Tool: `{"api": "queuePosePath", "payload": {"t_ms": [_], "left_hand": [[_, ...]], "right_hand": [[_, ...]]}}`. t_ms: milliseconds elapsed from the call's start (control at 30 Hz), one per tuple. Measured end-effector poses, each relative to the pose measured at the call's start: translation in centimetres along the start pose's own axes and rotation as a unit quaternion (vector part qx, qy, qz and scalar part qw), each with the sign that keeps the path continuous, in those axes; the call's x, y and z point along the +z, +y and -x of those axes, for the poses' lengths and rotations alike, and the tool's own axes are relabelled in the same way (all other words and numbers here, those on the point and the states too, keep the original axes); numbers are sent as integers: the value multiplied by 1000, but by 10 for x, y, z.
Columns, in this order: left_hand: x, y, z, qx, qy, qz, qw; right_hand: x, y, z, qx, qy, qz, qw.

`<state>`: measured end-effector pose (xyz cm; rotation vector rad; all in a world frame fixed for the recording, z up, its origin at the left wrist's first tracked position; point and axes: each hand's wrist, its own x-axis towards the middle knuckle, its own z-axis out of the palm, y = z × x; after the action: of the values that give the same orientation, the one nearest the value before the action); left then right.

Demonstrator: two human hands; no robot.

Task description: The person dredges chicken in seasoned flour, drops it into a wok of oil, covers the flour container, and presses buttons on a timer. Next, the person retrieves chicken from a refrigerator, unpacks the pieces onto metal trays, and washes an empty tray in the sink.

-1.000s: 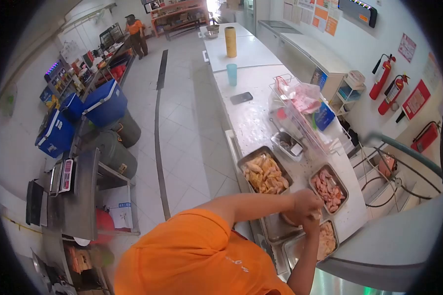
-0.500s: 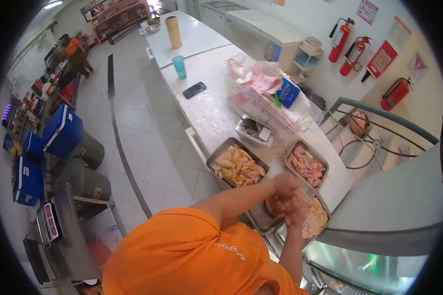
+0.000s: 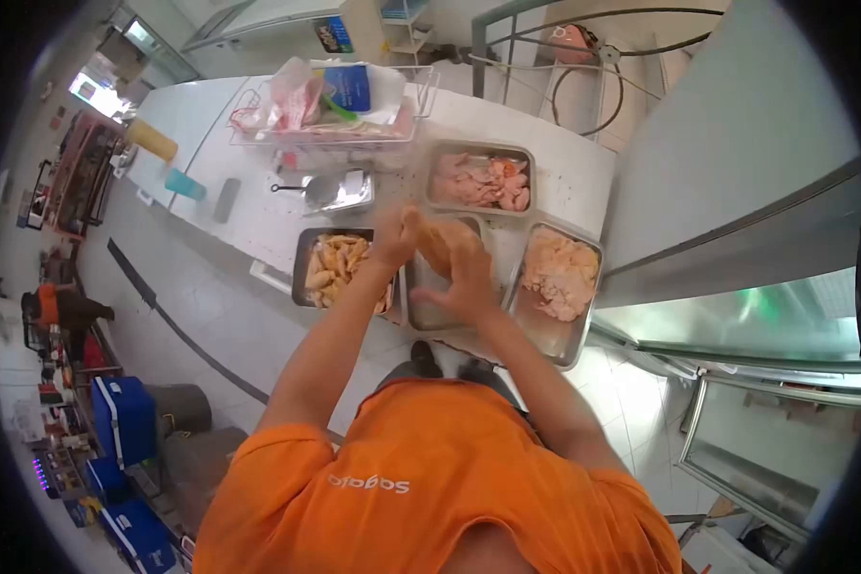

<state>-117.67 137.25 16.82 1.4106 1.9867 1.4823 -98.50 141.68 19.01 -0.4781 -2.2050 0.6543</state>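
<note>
My left hand [image 3: 397,236] is closed, slightly blurred, above the left edge of the middle metal tray [image 3: 440,314]. Just right of it, my right hand [image 3: 469,275] has its thumb spread away from the fingers, over the same tray. A blurred brownish item [image 3: 434,251] shows between the hands; what it is and who grips it is unclear. To the left stands a tray of yellowish meat pieces [image 3: 335,270]. Pink meat pieces [image 3: 483,182] fill a tray behind, and pale meat [image 3: 560,271] lies in a tray on the right.
A small metal container [image 3: 340,189] with a scoop sits behind the left tray. Beyond are a wire basket [image 3: 330,124] with bags, a phone [image 3: 226,200], a teal cup [image 3: 185,184] and a yellow roll [image 3: 151,140]. Another person [image 3: 53,308] stands far left.
The view has swung round to the right and down over the trays. My hands, close together before, have moved slightly apart, and the right thumb has spread out.
</note>
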Motion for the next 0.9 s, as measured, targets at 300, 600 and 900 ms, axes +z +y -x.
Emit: {"api": "queuePosePath", "payload": {"t_ms": [300,600,900], "left_hand": [[35,48,-11,100,139,-7,985],[44,-8,-48,-390,287,-16,875],[56,-27,-62,-362,65,204,907]], "right_hand": [[-30,28,-21,-72,6,70,995],[-4,27,-53,-156,-71,24,985],[-27,47,-66,-20,22,-209,978]]}}
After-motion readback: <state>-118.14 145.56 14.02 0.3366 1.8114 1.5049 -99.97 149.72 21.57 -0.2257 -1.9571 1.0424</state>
